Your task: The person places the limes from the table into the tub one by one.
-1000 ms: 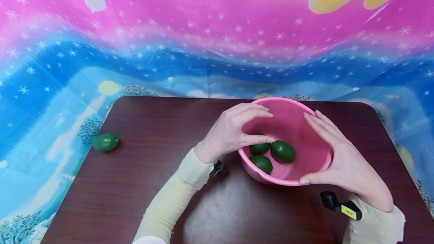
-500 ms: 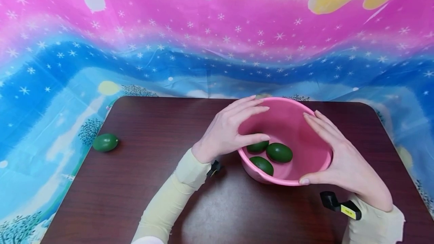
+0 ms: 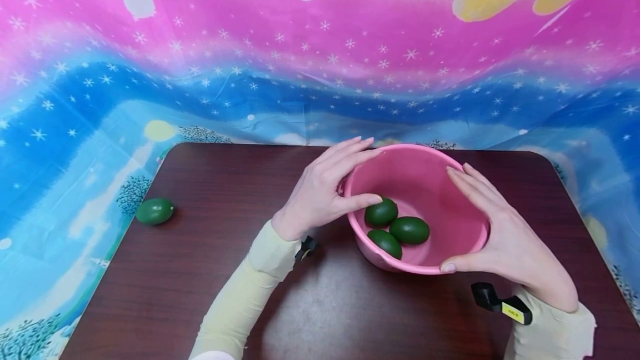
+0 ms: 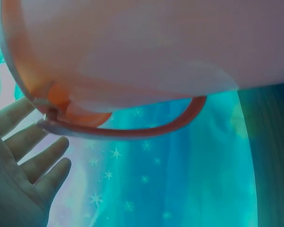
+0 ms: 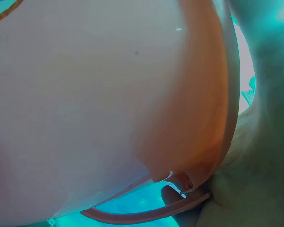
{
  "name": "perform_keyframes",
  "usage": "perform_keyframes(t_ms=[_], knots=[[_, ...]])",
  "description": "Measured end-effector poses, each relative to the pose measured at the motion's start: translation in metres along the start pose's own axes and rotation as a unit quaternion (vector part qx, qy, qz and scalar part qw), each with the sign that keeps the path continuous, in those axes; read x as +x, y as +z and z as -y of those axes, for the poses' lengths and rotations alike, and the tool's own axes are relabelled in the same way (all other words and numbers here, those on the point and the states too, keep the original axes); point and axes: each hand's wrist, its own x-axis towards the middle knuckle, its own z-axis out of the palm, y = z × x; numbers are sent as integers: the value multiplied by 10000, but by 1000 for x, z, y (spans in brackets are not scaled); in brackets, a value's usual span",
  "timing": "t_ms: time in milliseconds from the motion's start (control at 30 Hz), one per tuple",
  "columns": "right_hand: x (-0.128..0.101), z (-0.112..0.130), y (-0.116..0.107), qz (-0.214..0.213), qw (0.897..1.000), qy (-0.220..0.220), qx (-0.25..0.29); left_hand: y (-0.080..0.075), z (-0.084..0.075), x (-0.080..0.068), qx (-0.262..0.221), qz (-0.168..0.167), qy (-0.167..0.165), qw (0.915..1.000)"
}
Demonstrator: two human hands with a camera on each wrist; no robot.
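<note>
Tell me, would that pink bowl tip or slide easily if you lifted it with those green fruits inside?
Probably light: the pink bowl looks like thin plastic, glowing through in the wrist views. Its smooth wall may be slippery, which fits the left hand and right hand holding opposite sides. The three green fruits lie loose toward one side, so they would likely roll and shift the weight if it tilts.

Pink plastic bowl [image 3: 450,240]: round, deep, glossy, with a thin handle loop [image 4: 146,127] hanging at its outer wall. Sits on the dark brown counter [image 3: 210,271], right of centre, tilted toward the near edge. Contents: three dark green, egg-shaped fruits [image 3: 409,230], smooth-skinned, lying clustered and touching at the near-left of the bowl's bottom.
</note>
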Motion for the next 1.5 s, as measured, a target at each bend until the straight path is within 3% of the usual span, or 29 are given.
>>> perform_keyframes(t_ms=[1000, 1500], knots=[[0, 0, 1, -21, 10000, -63, -36, -35, 22, -27, 363, -370, -771, 9957], [1, -2, -1, -18, 9999, -6, -101, -47, 31, -34, 767, -163, -1047, 9914]])
